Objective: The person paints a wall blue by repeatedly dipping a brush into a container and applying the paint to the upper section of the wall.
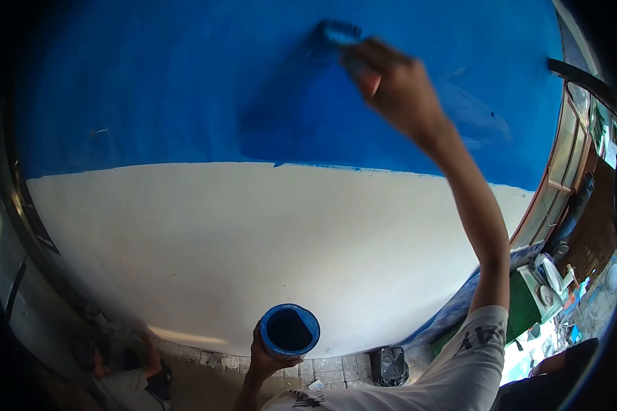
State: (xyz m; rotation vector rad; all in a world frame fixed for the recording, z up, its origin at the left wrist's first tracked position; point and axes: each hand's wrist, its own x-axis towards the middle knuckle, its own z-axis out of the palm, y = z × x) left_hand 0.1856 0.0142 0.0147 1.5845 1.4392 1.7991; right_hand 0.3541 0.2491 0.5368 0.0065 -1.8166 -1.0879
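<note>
My right hand [401, 82] is raised high against the wall, its fingers closed round the handle of a paintbrush [341, 31]. The bristle end lies at the blue-painted part of the wall [178, 89], and hand and brush are slightly blurred. Lower down, my left hand [271, 359] grips a round tub of dark blue paint [290, 331] from its left side and below. Blue smears coat the tub's rim and inner wall. Below a slightly uneven edge, the wall is off-white [267, 226].
At the lower left, another person [127, 383] is low near the floor. A black plastic bag [389, 366] rests on the paving at the wall's foot. Windows [559, 164] and a green box with clutter [524, 305] stand on the right. A dark pipe-like bar [583, 81] juts in.
</note>
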